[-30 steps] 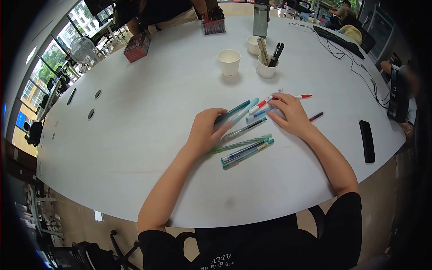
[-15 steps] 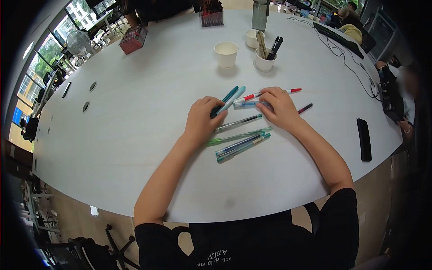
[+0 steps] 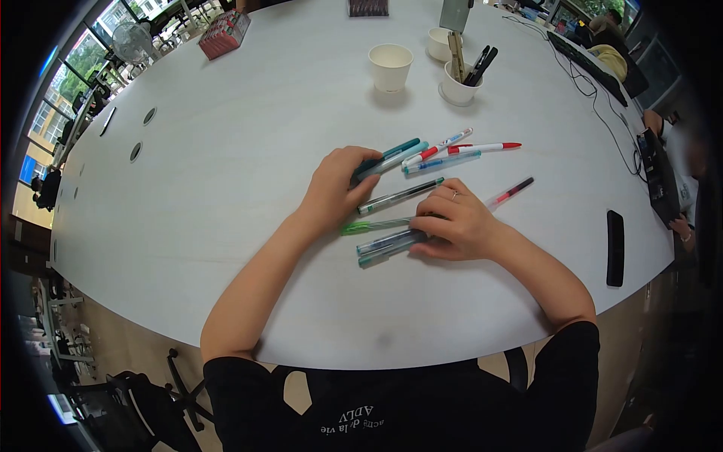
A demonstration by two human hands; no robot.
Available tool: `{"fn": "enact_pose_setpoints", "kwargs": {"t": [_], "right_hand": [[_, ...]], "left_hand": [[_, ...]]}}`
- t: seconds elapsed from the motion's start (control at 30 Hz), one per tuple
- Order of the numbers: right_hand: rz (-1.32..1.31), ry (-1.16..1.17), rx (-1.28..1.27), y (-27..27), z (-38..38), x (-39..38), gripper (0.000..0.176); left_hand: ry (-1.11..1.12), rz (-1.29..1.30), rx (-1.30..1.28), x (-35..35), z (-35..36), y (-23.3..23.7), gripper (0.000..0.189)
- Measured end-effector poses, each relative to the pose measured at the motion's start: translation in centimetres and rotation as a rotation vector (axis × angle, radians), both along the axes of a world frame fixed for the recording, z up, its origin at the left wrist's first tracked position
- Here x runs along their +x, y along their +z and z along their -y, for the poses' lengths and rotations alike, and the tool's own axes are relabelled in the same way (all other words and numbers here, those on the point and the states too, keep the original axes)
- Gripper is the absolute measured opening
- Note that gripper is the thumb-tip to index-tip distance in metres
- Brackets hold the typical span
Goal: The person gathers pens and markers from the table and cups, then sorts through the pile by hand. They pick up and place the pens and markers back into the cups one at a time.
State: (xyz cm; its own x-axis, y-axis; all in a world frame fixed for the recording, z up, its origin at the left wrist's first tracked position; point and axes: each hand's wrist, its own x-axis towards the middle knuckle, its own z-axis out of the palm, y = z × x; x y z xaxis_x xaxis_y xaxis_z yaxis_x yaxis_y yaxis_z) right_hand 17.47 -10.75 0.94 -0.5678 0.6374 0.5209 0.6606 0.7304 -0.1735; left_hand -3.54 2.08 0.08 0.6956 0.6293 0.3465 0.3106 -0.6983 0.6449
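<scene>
My left hand [image 3: 331, 188] is closed round two pens, a dark teal one [image 3: 398, 148] and a light blue one [image 3: 407, 156]. My right hand [image 3: 456, 224] curls over the right ends of two teal-capped pens [image 3: 384, 248] and a green striped pen [image 3: 365, 227]; whether it grips them is hidden under the fingers. Between the hands lies a clear pen with dark ink [image 3: 399, 196]. Beyond them are two red and white pens [image 3: 437, 148] [image 3: 493, 148] and a clear blue pen [image 3: 440, 163]. A pink and black pen [image 3: 512, 193] rests right of my right hand.
A paper cup [image 3: 390, 69] stands at the back, beside a cup holding black pens [image 3: 459, 90] and another cup [image 3: 439, 47]. A black phone [image 3: 615, 248] lies right. Cables, a keyboard [image 3: 587, 68] and a person's hand [image 3: 681, 228] are at the right edge.
My right hand has moved from the blue and red pens down towards me, over the teal-capped pens. My left hand stays on its two pens. The camera view has shifted slightly.
</scene>
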Motion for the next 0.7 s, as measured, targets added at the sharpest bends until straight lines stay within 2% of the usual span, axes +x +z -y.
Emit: {"fn": "enact_pose_setpoints", "kwargs": {"t": [0.33,0.47,0.7], "right_hand": [[-0.059,0.001,-0.027,-0.2,-0.5,0.5,0.026],[-0.056,-0.021,-0.054,-0.1,-0.6,0.7,0.031],[0.005,-0.112,-0.041,-0.5,-0.6,0.8,0.034]], "left_hand": [[-0.072,0.020,0.057,-0.1,0.4,0.3,0.030],[-0.102,-0.118,0.155,-0.2,0.8,1.0,0.039],[-0.155,-0.269,0.143,-0.9,0.9,1.3,0.048]]}}
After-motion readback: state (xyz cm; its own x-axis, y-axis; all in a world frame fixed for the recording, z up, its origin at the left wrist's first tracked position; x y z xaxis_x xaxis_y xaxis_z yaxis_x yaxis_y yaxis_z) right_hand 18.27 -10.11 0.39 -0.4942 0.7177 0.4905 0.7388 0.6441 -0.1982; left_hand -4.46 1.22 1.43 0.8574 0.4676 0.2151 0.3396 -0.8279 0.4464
